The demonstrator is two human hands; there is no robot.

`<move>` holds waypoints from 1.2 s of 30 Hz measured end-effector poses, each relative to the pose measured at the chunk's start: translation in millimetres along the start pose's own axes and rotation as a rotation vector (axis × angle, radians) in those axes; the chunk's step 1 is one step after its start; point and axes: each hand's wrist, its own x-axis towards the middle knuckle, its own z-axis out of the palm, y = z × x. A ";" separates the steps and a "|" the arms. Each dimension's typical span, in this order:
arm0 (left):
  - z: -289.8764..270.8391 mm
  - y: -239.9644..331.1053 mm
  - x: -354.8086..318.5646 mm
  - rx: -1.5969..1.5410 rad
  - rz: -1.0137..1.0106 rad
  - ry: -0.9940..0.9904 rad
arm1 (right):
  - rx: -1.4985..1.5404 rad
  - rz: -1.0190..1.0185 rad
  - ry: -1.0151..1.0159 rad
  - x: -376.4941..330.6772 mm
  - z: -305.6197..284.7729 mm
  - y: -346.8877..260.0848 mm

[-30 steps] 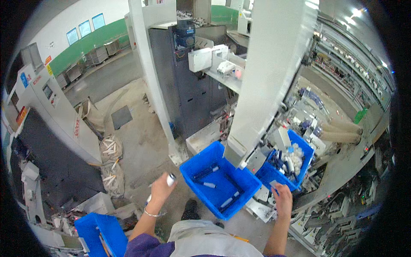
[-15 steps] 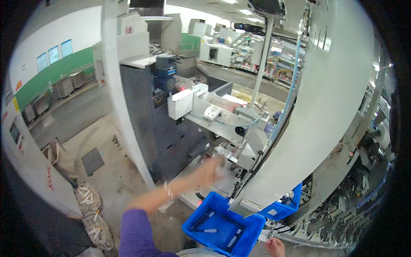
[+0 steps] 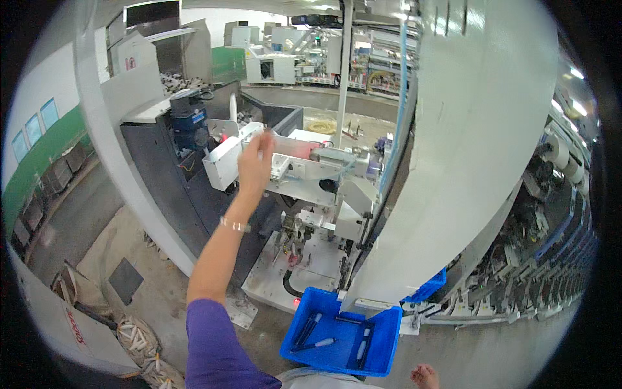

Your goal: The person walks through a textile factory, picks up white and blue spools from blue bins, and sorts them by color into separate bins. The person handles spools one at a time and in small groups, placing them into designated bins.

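My left hand (image 3: 254, 165) is raised in front of the white machine bracket (image 3: 223, 159). Its fingers are bent together, with a pale sliver showing at the palm that I cannot make out. Whether the hand touches the machine does not show. At the bottom edge, my right hand (image 3: 424, 376) hangs low with its fingers curled, and nothing shows in it. Between my arms stands a blue plastic bin (image 3: 393, 337) holding several dark tubes with pale parts (image 3: 324, 343).
A white upright machine panel (image 3: 479, 149) rises on the right, above a second blue bin (image 3: 431, 285). A white post (image 3: 123, 168) and a dark machine cabinet (image 3: 165, 175) stand at left. Sacks of white tubes (image 3: 136, 337) lie on the floor.
My left hand has moved up and away from the lower machine parts to the bracket. My right hand has dropped away from the white piece beside the bin. The view has turned right.
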 end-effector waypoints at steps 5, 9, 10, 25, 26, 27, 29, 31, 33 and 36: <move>-14.3 4.0 -148.5 -0.257 -0.288 -0.233 | -0.187 -0.016 -0.060 37.1 0.3 -9.2; -39.4 0.1 -242.1 -0.219 -0.564 -0.289 | -0.357 0.048 -0.037 60.7 -11.9 -19.5; -46.1 0.9 -265.2 -0.160 -0.591 -0.287 | -0.407 0.055 -0.075 67.4 -18.1 -20.6; 27.8 243.6 -606.3 0.120 -1.037 -0.175 | -0.729 -0.047 -0.417 248.6 -207.9 -62.1; 41.6 256.7 -601.6 0.160 -0.995 -0.239 | -0.758 -0.088 -0.443 264.7 -209.7 -71.2; 53.6 267.3 -595.4 0.199 -0.953 -0.306 | -0.781 -0.120 -0.442 280.3 -206.4 -80.3; 67.5 286.3 -581.8 0.331 -0.840 -0.365 | -0.787 -0.206 -0.440 312.5 -191.9 -99.0; 72.3 295.2 -571.0 0.397 -0.771 -0.333 | -0.861 -0.327 -0.388 343.4 -165.6 -116.7; 70.4 298.4 -566.7 0.470 -0.797 -0.336 | -1.020 -0.491 -0.295 372.1 -131.0 -132.2; 75.2 294.5 -569.4 0.497 -0.827 -0.313 | -1.103 -0.619 -0.181 412.0 -77.8 -150.2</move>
